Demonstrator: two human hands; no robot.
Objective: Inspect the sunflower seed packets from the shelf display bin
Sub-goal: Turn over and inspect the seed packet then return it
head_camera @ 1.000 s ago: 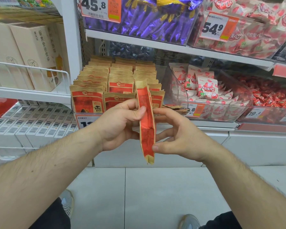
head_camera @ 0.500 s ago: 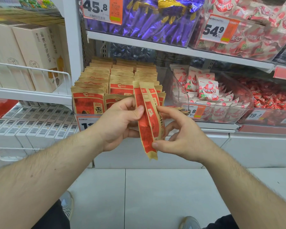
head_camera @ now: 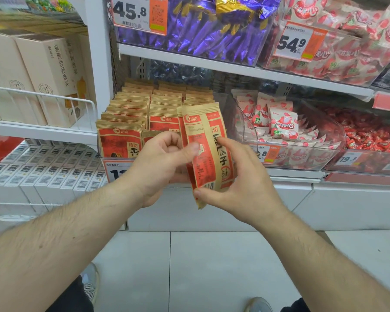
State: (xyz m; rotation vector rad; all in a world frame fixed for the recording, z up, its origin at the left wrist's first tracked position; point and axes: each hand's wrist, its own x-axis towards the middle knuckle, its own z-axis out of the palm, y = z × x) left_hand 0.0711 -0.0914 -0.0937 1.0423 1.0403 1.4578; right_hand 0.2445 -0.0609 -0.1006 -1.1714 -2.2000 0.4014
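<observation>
A tan and red sunflower seed packet [head_camera: 204, 145] stands upright in front of the display bin [head_camera: 106, 158], its printed face turned toward me. My left hand [head_camera: 160, 167] pinches its left edge with thumb and curled fingers. My right hand [head_camera: 243, 183] holds its right side, thumb at the bottom edge and fingertips on the front. A second packet seems to sit just behind it. Rows of matching packets [head_camera: 131, 113] fill the bin behind.
A clear bin of white strawberry sweets [head_camera: 282, 124] stands to the right, red wrapped sweets [head_camera: 369, 136] beyond it. Purple wrapped sweets [head_camera: 212, 30] fill the shelf above. Beige boxes [head_camera: 43, 73] behind a white wire rail sit left. Tiled floor lies below.
The packet has turned from edge-on to face-on toward me between both hands. My right fingers have moved onto its front.
</observation>
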